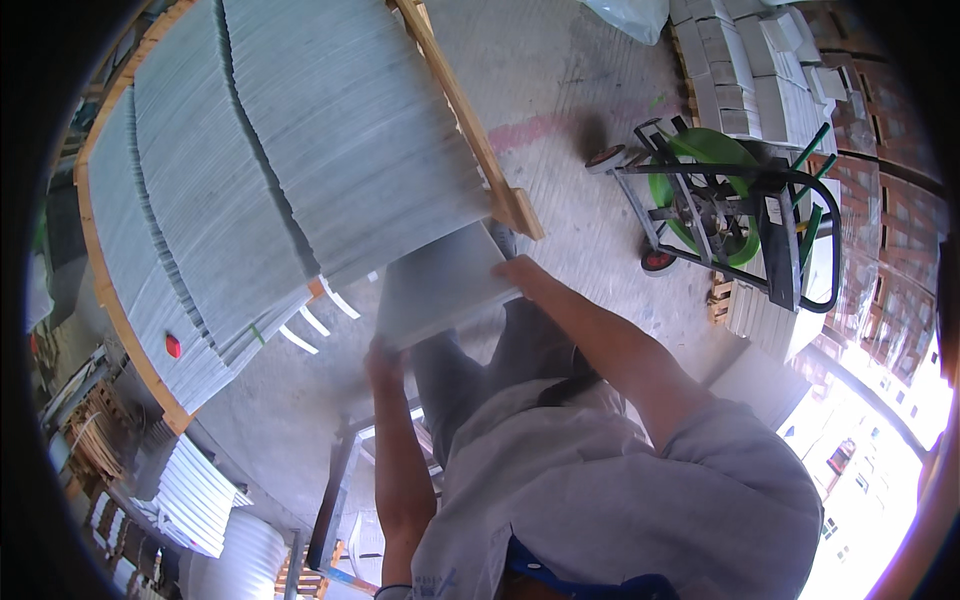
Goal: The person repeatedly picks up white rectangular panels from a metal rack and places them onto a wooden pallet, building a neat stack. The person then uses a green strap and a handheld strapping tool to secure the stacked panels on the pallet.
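Grey rectangular panel (440, 285), possibly several together, held before the thighs, just beside the wood-framed panel stack (350, 130); right hand (515, 273) clamped on its right edge, left hand (383, 360), blurred, apparently gripping the near-left corner, presumably to balance a broad load. Timber rail (470, 125) borders the stack's right side; strapping cart (705, 205) with green reel stands well apart, right.

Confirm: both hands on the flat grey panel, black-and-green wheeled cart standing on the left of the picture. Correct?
Wrong side: the black-and-green wheeled cart stands on the right in the head view. The left hand and right hand are both on the flat grey panel, as you said.
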Motion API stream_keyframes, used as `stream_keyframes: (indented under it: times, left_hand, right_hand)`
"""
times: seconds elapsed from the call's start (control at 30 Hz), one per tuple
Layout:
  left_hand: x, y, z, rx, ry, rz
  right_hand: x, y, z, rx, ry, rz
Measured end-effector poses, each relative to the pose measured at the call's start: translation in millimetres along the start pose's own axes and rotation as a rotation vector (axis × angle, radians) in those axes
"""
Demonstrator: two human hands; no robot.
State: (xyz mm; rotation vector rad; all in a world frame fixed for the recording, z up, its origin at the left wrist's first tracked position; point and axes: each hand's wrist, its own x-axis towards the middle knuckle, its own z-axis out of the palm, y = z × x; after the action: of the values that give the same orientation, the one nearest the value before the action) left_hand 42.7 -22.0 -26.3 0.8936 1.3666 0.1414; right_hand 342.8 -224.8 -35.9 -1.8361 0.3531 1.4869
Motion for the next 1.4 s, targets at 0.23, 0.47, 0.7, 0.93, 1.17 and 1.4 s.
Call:
stream_keyframes:
  times: [0.23,0.47,0.7,0.93,1.17,1.4]
  left_hand:
    - [-9,20,15,-0.403,0.08,-0.254]
    - [8,58,30,-0.401,0.077,-0.117]
    - [-5,119,66,-0.763,-0.055,-0.085]
    - [-1,137,83,-0.546,-0.122,0.115]
    - [13,112,62,-0.093,0.048,0.181]
    - [23,103,51,0.18,0.026,0.342]
  right_hand:
    - [29,23,5,0.143,-0.016,-0.002]
    - [-32,-26,10,0.864,0.033,0.159]
    - [-56,-13,4,0.721,-0.079,0.158]
    - [-64,20,-8,0.586,-0.055,0.213]
    - [-70,29,-10,0.542,-0.08,0.161]
    - [-85,21,-18,0.409,-0.01,0.057]
